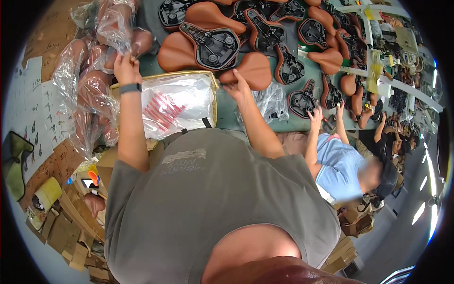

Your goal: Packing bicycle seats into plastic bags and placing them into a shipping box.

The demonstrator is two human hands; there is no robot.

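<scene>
My right hand [239,88] grips the edge of a brown bicycle saddle [254,71], its smooth top facing up, at the right of a gold-rimmed box. Beyond the box's far left corner, my left hand [127,70] has its fingers pinched on a clear plastic bag [115,35] around another brown saddle. The fingertips are partly hidden by the film. Between my arms the box [213,87] holds a stack of clear plastic bags [196,102] with red-striped print.
Wrapped saddles [94,85] are heaped at the left. Bare saddles, several with black undersides [215,46] up, cover the far bench. A loose clear bag [272,102] lies on the green bench top. At right, a co-worker in blue [338,165] reaches toward a saddle [302,99].
</scene>
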